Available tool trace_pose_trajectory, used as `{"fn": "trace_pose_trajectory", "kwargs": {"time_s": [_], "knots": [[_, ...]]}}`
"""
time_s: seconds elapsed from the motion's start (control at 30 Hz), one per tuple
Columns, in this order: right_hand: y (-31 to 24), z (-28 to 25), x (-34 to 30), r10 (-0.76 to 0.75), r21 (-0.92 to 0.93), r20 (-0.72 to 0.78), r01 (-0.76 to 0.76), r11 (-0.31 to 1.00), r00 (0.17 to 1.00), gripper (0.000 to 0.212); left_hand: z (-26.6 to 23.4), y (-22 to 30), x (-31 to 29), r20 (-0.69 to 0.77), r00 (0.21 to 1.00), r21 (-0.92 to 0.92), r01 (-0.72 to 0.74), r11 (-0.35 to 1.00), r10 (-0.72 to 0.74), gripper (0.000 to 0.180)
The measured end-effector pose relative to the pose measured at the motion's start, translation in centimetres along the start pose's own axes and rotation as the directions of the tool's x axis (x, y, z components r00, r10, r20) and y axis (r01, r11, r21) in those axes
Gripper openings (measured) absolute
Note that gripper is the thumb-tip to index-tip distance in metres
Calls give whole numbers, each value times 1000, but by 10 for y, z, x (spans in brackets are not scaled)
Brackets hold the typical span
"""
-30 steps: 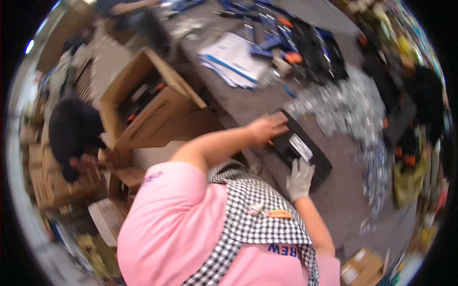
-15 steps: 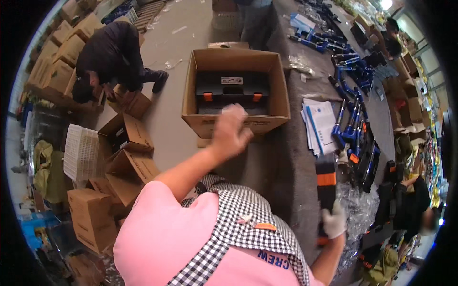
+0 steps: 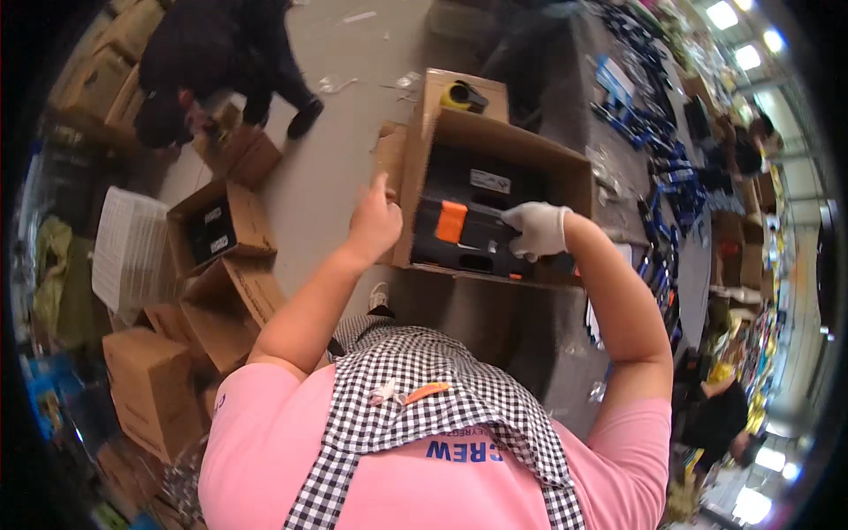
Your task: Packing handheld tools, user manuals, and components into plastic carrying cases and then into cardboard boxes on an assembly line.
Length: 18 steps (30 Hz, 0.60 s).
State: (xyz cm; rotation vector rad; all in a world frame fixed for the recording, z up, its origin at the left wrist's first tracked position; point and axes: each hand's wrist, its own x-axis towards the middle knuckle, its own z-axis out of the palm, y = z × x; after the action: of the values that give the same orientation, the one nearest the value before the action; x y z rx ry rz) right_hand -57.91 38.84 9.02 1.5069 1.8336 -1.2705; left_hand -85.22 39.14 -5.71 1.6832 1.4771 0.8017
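Note:
An open cardboard carton (image 3: 503, 130) stands in front of me, holding black plastic cases. The near black case (image 3: 481, 231) has a bright orange latch and lies in the carton's near part. My right hand (image 3: 539, 230), in a white glove, reaches in from the right with its bent fingers on this case. Bare, my left hand (image 3: 375, 221) is just outside the carton's left wall, beside a side flap (image 3: 390, 152). Its index finger points away from me and the other fingers are loosely bent, with nothing visible in them.
A tape dispenser (image 3: 464, 96) sits on another carton behind. To the right, a grey-covered table (image 3: 565, 375) bears several blue tools (image 3: 676, 177). Open cartons (image 3: 221, 309) and a white crate (image 3: 128, 252) stand left. A person in dark clothes (image 3: 221, 62) bends over boxes at far left.
My right hand has swung from the table at right into the carton, along with the orange-latched black case. My left hand has moved from the carton's front to its left side. The view has turned.

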Motion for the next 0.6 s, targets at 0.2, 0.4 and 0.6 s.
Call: {"fn": "trace_pose_trajectory", "kwargs": {"time_s": [0.2, 0.4, 0.6], "knots": [[68, 110, 62, -102, -395, -299, -25, 918, 949, 23, 19, 19, -22, 89, 994, -181, 83, 980, -68, 50], [111, 130, 110, -194, -125, 39, 197, 972, 980, 46, 29, 30, -11, 34, 999, 5, 11, 1000, -11, 60], [114, 44, -4, -26, -60, -867, -53, 997, 497, 29, 8, 58, 46, 276, 936, 526, 44, 849, -219, 50]]}}
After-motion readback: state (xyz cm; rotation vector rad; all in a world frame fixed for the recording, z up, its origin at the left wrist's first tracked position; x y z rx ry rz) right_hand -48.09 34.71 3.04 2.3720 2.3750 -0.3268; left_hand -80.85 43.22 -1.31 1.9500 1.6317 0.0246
